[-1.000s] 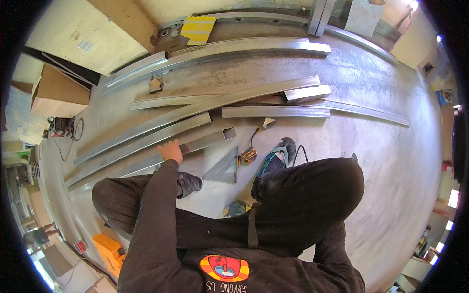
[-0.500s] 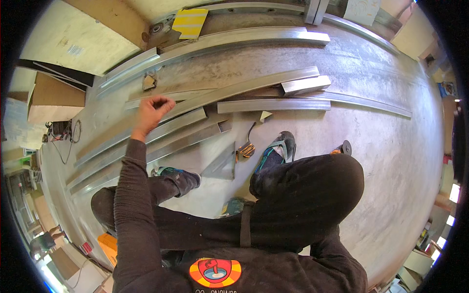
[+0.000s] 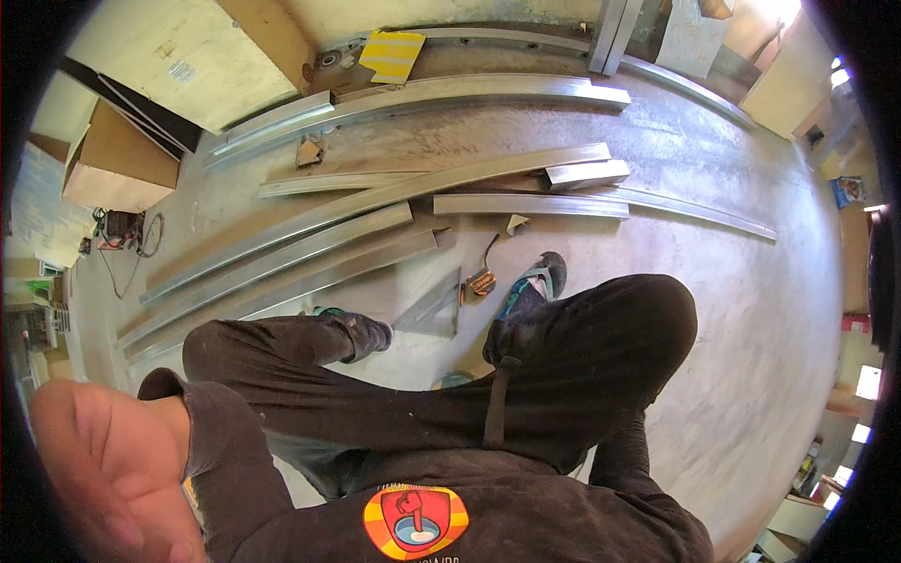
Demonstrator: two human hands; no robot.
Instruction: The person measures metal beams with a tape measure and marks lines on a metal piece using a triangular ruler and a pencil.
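Observation:
Close to the camera, my left hand [image 3: 117, 460] is raised at the lower left, in front of my bent left knee. Its fingers look bent and smeared, and I cannot make out anything in them. My right arm [image 3: 627, 464] goes down beside my right thigh, which hides the hand. Between my feet and the metal profiles lie an orange-and-black tape measure [image 3: 481, 282] and a grey triangular set square [image 3: 436, 305]. A small triangular offcut [image 3: 517, 224] is beyond them. Neither hand touches these.
Several long metal profiles [image 3: 347, 214] lie across the floor ahead, with a short piece [image 3: 588, 174] on top. More profiles [image 3: 450, 91] run along the back near a yellow sheet [image 3: 391, 56]. A cardboard box [image 3: 127, 161] and a corded black device [image 3: 120, 228] are at left.
My left hand has left the area above the metal profiles and come back toward me, to the lower left. The view has shifted slightly; the angle grinder by my right knee is now hidden.

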